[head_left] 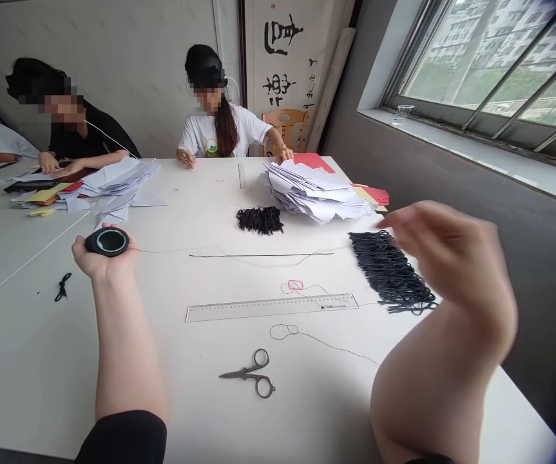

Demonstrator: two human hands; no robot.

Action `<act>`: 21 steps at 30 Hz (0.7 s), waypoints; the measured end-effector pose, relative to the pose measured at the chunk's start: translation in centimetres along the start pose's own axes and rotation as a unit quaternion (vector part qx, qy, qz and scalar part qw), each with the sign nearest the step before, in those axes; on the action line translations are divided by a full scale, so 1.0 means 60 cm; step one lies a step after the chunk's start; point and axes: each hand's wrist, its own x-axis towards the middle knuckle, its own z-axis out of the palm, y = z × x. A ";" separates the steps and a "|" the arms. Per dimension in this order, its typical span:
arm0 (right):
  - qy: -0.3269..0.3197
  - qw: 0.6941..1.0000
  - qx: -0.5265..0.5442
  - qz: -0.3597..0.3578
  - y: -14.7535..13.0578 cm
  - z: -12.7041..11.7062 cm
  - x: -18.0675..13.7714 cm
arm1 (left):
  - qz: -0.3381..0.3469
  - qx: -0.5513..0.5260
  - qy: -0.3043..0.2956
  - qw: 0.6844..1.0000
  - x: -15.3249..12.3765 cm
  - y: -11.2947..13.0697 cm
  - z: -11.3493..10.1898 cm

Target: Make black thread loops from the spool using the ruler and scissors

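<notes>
My left hand (100, 254) is stretched out over the white table (26, 361) and grips a black spool of thread (107, 241). A thin thread runs from the spool rightwards toward my right hand (444, 251), which is raised above a pile of cut black cords (391, 270). That hand is blurred by motion, its fingers bunched as if pinching the thread. A straight black cord (261, 255) lies between the two hands. Nearer to me lie a clear ruler (272, 307) and small scissors (251, 374).
A second bundle of black cords (259, 220) lies beside a stack of white papers (314, 190) with red sheets (372, 192). More papers (113, 183) sit at the left, where other people work. One more person sits at the far end. A short cord scrap (62, 287) lies left.
</notes>
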 end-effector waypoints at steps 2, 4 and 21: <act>-0.110 0.988 -0.111 0.011 -0.002 0.026 0.017 | 0.005 -0.015 -0.015 1.000 -0.019 -0.017 0.016; -0.192 0.960 -0.197 0.054 -0.009 0.066 0.031 | 0.004 -0.044 -0.025 0.999 -0.047 -0.046 0.036; -0.223 0.936 0.270 0.012 -0.062 0.249 0.011 | -0.122 0.007 -0.032 0.992 -0.121 -0.155 0.058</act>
